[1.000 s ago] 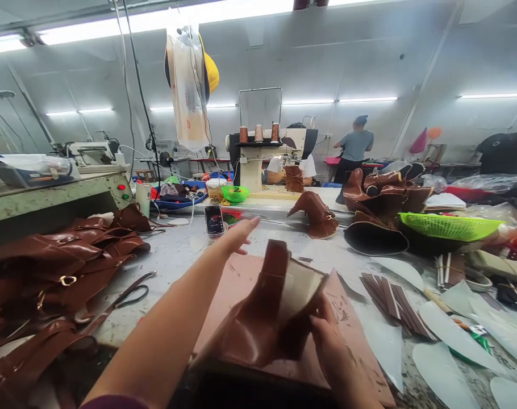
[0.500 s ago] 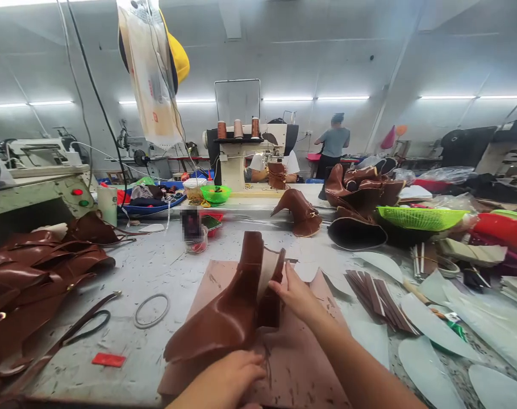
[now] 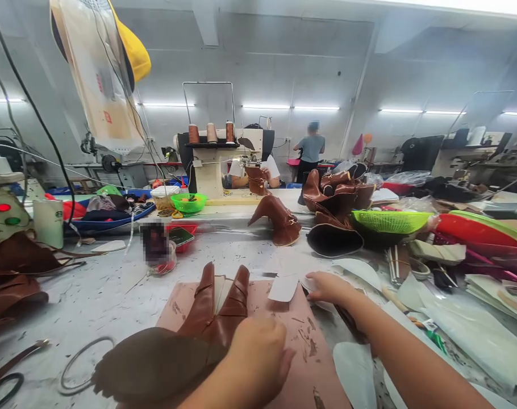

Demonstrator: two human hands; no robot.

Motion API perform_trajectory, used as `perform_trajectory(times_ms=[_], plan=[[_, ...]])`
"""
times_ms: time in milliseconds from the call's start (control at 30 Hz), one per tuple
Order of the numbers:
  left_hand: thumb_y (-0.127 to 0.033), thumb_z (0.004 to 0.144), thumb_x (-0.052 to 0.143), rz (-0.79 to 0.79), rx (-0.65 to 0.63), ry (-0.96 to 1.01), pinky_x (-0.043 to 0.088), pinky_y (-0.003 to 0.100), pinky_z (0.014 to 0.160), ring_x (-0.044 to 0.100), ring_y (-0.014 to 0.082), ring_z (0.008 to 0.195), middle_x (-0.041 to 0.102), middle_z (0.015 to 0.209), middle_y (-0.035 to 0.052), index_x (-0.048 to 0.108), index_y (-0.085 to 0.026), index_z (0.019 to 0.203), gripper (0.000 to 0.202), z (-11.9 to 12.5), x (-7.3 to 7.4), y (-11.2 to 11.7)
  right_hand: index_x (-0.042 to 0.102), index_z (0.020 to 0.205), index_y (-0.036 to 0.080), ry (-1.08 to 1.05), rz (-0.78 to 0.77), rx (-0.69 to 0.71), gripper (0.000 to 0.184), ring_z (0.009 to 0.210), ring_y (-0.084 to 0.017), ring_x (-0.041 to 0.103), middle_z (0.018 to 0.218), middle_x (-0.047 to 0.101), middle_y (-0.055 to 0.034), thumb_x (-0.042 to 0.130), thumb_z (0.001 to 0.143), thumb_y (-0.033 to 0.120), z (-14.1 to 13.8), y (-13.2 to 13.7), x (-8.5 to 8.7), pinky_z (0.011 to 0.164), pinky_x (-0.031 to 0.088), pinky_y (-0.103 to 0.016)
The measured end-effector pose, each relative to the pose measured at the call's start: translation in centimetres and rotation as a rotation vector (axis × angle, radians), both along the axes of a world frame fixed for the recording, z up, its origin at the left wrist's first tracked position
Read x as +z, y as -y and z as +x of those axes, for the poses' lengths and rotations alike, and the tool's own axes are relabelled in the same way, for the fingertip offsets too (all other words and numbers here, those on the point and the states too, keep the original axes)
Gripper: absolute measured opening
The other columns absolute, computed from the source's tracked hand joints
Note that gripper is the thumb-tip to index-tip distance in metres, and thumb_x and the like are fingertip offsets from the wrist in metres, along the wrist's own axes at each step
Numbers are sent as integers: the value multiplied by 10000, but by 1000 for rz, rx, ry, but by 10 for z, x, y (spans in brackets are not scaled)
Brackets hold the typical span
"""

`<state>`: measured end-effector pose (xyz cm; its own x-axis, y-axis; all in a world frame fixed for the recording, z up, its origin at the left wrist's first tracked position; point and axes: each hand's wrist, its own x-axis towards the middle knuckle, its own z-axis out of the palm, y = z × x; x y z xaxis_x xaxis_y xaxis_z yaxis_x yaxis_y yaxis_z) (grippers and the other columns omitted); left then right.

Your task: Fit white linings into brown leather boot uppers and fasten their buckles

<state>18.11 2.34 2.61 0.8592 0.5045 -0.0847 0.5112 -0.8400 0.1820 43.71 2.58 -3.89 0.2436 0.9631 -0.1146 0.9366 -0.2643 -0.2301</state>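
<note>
A brown leather boot upper (image 3: 186, 341) lies on a pinkish work board (image 3: 292, 335) in front of me. My left hand (image 3: 258, 355) rests closed on its lower part and holds it down. My right hand (image 3: 330, 286) reaches out to the right edge of the board, fingers laid on a pale grey insole-shaped piece (image 3: 322, 284). A small white piece (image 3: 283, 288) lies on the board just left of that hand.
More pale cut pieces (image 3: 356, 375) and brown strips lie to the right. Finished brown boot uppers (image 3: 279, 218) and a green basket (image 3: 390, 220) stand behind. Brown leather (image 3: 11, 284), a metal ring (image 3: 77, 369) and scissors lie on the left. A sewing machine (image 3: 216, 153) and two people are farther back.
The boot upper went from held upright to lying on the board under my left hand. My right hand let go of it and moved right to the pale pieces. The view shifted right.
</note>
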Motion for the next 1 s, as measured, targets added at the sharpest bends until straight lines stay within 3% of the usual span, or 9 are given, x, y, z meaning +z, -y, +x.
perform_trajectory(times_ms=[67,133,200,267,433,600,867,1000], plan=[[-256,814,496,-8,-7,-3,426,433,866,539,339,1041,613,1077,218,616,-39,1035,332,45,-12,-13,546,1114,163,2,-37,9,288,995,-207,567,1139,571,-71,548,866,310,1,-4,-2,849,465,-430],[-267,820,511,-7,11,2,342,414,988,400,324,1222,464,1300,226,515,-16,1199,455,82,-28,-30,569,1059,153,5,-68,6,247,919,-184,593,1061,601,-57,539,872,310,5,-9,-2,805,488,-400],[-316,830,509,3,70,17,331,441,991,371,327,1243,383,1369,217,444,-32,1272,529,109,-44,-44,578,1027,149,10,-75,-2,224,883,-171,601,1021,612,-50,525,880,310,12,-16,-1,781,497,-382],[-349,834,501,24,141,42,356,477,947,413,344,1197,422,1340,217,472,-48,1247,512,123,-56,-51,570,1044,152,7,-63,-5,227,873,-166,602,1025,610,-51,510,890,308,20,-22,-1,768,503,-371],[-330,849,464,76,274,126,386,439,888,475,307,1089,541,1186,158,564,-113,1104,350,129,-73,-50,544,1106,162,-13,-30,69,283,964,-196,576,1112,578,-66,540,870,317,25,-30,-4,825,478,-410],[-293,836,483,66,274,138,407,390,860,502,258,1031,569,1102,103,586,-151,1018,253,125,-75,-51,561,1074,156,-20,-46,108,273,982,-202,569,1096,587,-64,555,859,322,24,-32,-6,842,466,-420],[-274,808,510,29,214,133,419,399,870,503,266,1045,574,1111,113,585,-134,1061,299,122,-71,-53,570,1044,153,79,-72,115,248,917,-183,590,1037,607,-54,539,869,325,20,-30,-2,805,482,-396],[-343,810,504,-1,194,133,365,441,951,419,299,1173,483,1299,100,504,-171,1218,443,119,-72,-52,590,981,143,130,-82,110,220,877,-172,600,976,623,-44,518,881,327,21,-31,0,799,479,-393]])
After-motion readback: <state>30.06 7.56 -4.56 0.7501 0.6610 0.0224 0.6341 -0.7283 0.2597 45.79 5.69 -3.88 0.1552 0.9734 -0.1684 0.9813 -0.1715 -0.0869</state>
